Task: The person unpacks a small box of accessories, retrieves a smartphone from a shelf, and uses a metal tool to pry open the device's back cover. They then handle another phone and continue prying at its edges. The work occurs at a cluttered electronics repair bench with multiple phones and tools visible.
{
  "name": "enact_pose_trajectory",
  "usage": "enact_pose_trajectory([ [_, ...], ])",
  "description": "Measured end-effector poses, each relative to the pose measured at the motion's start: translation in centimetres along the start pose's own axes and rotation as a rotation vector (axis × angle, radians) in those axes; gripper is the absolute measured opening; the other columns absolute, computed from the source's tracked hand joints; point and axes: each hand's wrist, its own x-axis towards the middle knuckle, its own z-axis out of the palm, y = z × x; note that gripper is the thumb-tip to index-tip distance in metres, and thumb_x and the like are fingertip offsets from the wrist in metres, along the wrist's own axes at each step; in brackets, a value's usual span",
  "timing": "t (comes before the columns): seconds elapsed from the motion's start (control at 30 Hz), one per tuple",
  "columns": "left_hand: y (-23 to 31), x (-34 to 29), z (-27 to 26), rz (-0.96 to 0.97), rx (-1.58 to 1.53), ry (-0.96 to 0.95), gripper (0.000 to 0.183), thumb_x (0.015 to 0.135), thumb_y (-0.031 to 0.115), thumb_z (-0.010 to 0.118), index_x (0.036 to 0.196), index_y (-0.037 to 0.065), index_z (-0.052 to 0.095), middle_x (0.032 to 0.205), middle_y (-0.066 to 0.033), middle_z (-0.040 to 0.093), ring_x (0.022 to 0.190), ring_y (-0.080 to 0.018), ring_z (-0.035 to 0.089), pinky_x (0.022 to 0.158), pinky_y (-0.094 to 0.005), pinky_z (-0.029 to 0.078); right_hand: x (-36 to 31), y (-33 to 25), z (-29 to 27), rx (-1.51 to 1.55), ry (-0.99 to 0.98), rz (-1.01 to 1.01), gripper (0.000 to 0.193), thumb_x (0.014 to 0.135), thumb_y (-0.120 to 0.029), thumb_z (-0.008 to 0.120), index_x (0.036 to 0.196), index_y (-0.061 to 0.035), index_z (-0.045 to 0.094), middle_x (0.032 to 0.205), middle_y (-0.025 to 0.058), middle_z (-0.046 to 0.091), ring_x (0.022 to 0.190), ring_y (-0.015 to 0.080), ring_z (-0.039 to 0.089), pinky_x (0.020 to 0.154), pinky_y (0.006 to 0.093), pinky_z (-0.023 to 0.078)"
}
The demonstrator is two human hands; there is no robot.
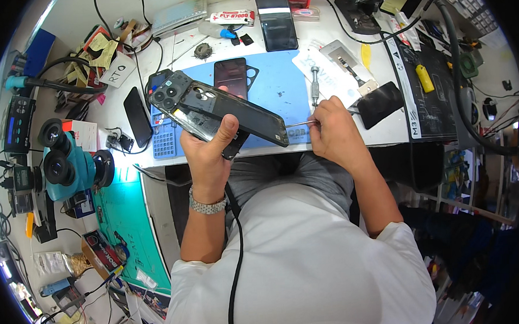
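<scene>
An opened smartphone (251, 111) is tilted above the front edge of the blue mat (278, 73). My left hand (207, 156) is wrapped round it, thumb across its lower side. A dark panel and the part with the round camera lenses (171, 95) overlap and sit slightly apart. My right hand (337, 128) pinches a thin metal tool (298, 124), whose tip meets the phone's right end. Whether it is a pick or tweezers I cannot tell. Behind the held phone, another dark phone (230, 74) lies on the mat, beside a black camera cover (253, 77).
A screwdriver (315, 88) lies on white paper to the right, near a black phone (380, 104). Another phone (276, 21) stands at the back. At left are a dark phone (137, 117) and a teal microscope (72, 163). A black cable (237, 251) hangs over my shirt.
</scene>
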Motion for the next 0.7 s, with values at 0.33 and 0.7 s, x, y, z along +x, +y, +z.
enact_pose_trajectory([
  [0.33,0.3,-0.2,-0.2,0.005,0.02,-0.009,0.061,0.091,0.011,0.094,0.141,-0.004,0.063,0.123,-0.012,0.076,0.113,-0.02,0.074,0.103,-0.0358,0.059,-0.3,0.2,0.9,-0.084,0.017,-0.037,0.009,0.086,0.0,0.072,0.092,0.0044,0.066,0.091,0.0197,0.064,0.091,0.038,0.06,0.083,0.047,0.053],
  [0.7,-0.1,-2.3,2.2,-0.108,0.089,-0.185,0.066,0.088,0.009,0.096,0.142,-0.006,0.063,0.127,-0.0143,0.076,0.117,-0.0185,0.073,0.102,-0.0342,0.06,3.6,-4.1,0.1,0.535,0.14,-0.051,0.009,0.092,-0.007,0.075,0.095,-0.0003,0.07,0.093,0.0118,0.069,0.092,0.0283,0.066,0.083,0.0393,0.054],
])
